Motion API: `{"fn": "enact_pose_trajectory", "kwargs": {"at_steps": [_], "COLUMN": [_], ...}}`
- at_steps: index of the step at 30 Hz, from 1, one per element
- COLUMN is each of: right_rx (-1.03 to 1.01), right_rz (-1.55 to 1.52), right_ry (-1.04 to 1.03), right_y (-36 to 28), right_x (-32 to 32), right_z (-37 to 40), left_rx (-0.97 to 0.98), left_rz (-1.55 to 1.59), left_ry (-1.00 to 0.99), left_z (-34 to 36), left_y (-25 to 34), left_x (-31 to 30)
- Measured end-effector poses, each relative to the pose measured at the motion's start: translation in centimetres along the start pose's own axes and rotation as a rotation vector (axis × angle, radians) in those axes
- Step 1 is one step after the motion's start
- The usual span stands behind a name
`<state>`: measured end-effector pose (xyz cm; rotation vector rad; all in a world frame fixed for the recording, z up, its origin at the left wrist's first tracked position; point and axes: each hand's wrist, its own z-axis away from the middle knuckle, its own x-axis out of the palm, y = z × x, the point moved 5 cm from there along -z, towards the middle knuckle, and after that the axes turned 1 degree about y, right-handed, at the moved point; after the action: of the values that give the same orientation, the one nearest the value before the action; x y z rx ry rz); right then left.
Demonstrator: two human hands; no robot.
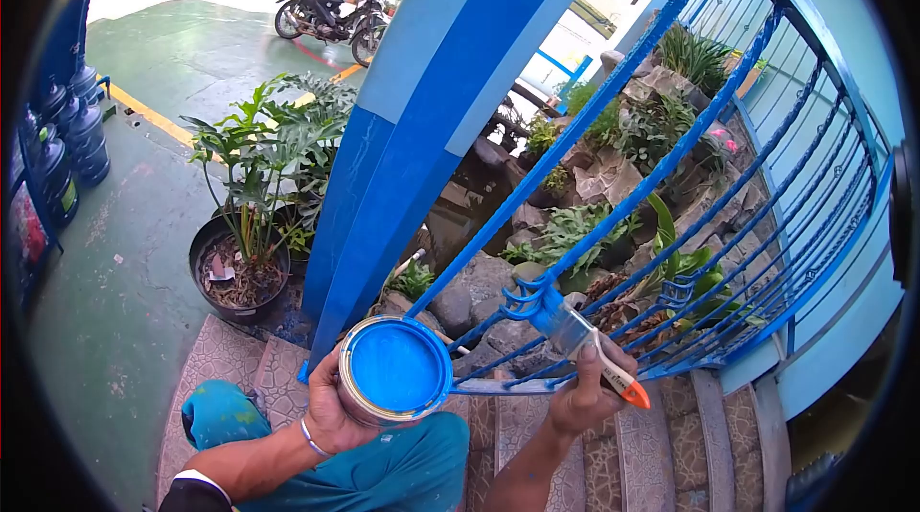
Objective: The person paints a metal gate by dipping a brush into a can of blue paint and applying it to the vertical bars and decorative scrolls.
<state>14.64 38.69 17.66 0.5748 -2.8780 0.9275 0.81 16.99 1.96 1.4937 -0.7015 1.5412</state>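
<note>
My left hand (334,409) is wrapped round a paint can (448,349), tilted so that the bright blue paint (395,364) inside shows. In my right hand (585,395) is a paintbrush (613,373) with a pale handle and an orange tip. Its blue-coated bristles (553,313) are against or right beside a curled ornament (525,299) on the metal railing. The railing (661,167) has twisted blue bars and curves off to the right. The can is just left of the railing's lower end, below the brush.
A blue pillar (393,157) rises beside the railing. A potted plant (240,263) stands on the left. Rocks (470,291) and plants lie behind the bars. Tiled steps (652,445) run below. Water jugs (86,143) stand far left, and a motorcycle (331,13) is parked at the back.
</note>
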Motion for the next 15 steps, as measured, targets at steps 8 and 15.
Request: {"fn": "enact_pose_trajectory", "kwargs": {"at_steps": [8, 15], "right_rx": [0.106, -0.056], "right_rz": [-0.006, 0.027], "right_ry": [0.139, -0.018], "right_y": [0.9, -1.2], "right_x": [-0.4, -0.6], "right_z": [0.4, 1.0], "left_rx": [-0.011, -0.003], "left_rz": [0.026, 0.082], "left_ry": [-0.011, -0.007], "left_z": [0.1, -0.2], "left_y": [0.0, 0.2], "left_x": [-0.5, -0.9]}}
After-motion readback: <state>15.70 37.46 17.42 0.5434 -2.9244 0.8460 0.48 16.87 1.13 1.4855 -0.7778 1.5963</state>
